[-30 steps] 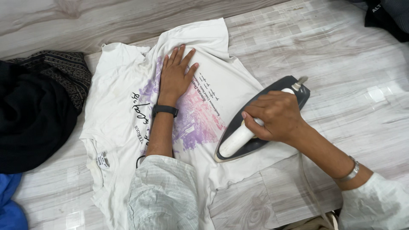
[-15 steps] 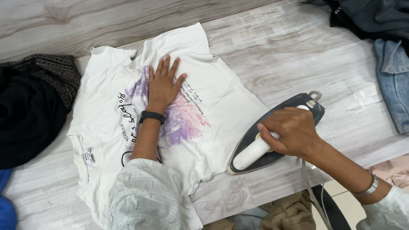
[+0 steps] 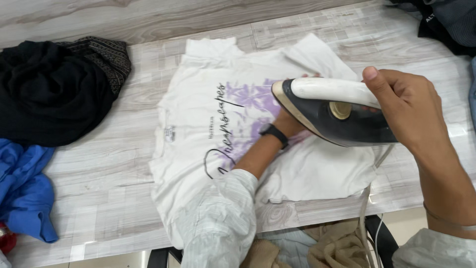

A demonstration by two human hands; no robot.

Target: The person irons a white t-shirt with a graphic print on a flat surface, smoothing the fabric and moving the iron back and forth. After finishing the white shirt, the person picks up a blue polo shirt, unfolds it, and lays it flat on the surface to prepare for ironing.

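A white T-shirt (image 3: 208,99) with a purple print and black script lies flat on the wood-patterned table (image 3: 99,164). My right hand (image 3: 406,106) grips the white handle of a dark clothes iron (image 3: 332,111), lifted off the cloth and tilted, close to the camera. My left hand (image 3: 285,121) rests on the shirt's print, mostly hidden behind the iron; only its wrist with a black band shows. The iron's cord (image 3: 364,218) hangs down past the table's front edge.
A heap of black clothing (image 3: 54,92) lies at the left, with blue fabric (image 3: 25,183) below it. Dark garments (image 3: 446,22) sit at the top right corner. Beige cloth (image 3: 337,245) lies under the table's front edge.
My right hand has lifted the iron off the table and brought it up over the shirt, in front of my left hand. The view has shifted, so the shirt sits further right.
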